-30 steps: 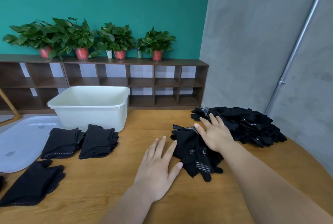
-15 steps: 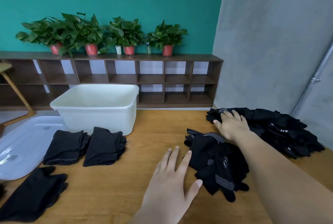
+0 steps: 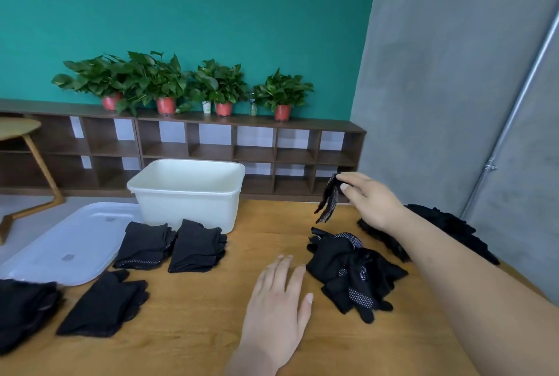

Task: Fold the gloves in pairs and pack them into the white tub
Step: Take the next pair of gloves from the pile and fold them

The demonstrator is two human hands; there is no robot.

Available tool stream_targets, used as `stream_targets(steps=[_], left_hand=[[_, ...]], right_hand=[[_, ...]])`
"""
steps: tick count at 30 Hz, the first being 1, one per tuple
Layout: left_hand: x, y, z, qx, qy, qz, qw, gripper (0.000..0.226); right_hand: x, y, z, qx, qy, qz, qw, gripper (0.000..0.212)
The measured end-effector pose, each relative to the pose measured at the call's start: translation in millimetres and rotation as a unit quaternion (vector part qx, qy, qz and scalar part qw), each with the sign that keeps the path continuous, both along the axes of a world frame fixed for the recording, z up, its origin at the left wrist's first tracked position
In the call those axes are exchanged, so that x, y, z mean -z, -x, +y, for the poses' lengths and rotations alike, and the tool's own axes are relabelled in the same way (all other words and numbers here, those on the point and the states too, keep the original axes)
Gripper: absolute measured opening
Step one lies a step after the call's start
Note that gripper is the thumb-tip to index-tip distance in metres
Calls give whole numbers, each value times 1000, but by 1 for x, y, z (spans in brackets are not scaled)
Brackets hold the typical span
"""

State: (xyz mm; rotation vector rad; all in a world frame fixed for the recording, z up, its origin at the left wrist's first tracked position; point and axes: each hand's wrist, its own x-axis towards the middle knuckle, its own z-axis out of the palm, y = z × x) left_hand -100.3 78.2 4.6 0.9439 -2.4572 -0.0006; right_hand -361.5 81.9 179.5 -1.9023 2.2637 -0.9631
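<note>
Above the far right of the worktop (image 3: pixel 211 330), the right hand (image 3: pixel 373 201) reaches forward on an outstretched arm, its grip a pinch on one black glove (image 3: pixel 329 200) that dangles clear of the wood. The left hand (image 3: pixel 276 300) lies flat with straight fingers — its grip holds nothing. Four folded stacks (image 3: pixel 196 247) lie to the left, two just before the white tub (image 3: pixel 187 194) — only white walls show inside it. A small heap (image 3: pixel 348 269) sits beside the left hand, and a large pile (image 3: pixel 444 220) behind the right arm.
</note>
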Motion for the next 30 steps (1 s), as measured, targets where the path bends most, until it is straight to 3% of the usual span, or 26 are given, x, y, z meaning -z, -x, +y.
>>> stream_targets(steps=[5,9,11,16,21,27,30], left_hand=[[-5,-55,21,-69,-17,19,997,49],[-9,-97,31,-115,-24,72,991,39],[-7,-110,36,-88,-20,68,994,42],[-6,-112,44,3,-51,-22,998,51],[-13,-111,40,0,-64,-34,997,41],[-31,-118,31,28,-70,-78,994,28],[-57,-124,23,36,-70,-13,997,30]], right_hand=[[3,-66,45,-76,104,-89,988,30],[79,-96,85,-59,1,31,998,30],[124,-108,102,-10,-38,62,997,30],[187,-141,132,82,32,94,992,25],[193,-149,138,124,33,126,984,25],[194,-146,136,152,31,86,984,26],[194,-146,135,155,31,83,984,26]])
